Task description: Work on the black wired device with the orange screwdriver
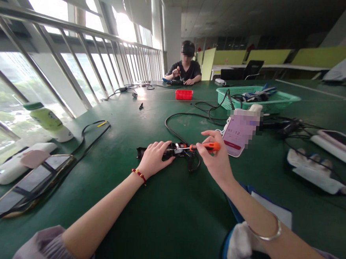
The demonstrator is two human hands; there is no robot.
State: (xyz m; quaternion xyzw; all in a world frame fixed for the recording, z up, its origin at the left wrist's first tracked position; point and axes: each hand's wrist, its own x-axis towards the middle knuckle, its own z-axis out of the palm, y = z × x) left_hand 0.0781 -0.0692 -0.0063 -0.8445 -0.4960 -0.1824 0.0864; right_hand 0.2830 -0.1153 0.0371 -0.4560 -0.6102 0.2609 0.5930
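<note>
My left hand (157,156) is closed over the body of a black corded device (141,152) that lies on the green table. Its casing looks opened, with metal parts and thin wires showing inside. In my right hand (214,158) is a screwdriver (212,147) with an orange and black handle, gripped between thumb and fingers. The screwdriver's thin shaft points left, and its tip is at the exposed metal part of the device, close to my left fingers. A black cable (176,120) runs from the device towards the back right.
A phone (238,134) stands behind my right hand. Farther back are a red tray (183,94) and a green basket (227,98) of tools. Gloves (238,244), cables, a bottle (50,121) and another phone (33,183) lie around. A person (186,65) sits opposite.
</note>
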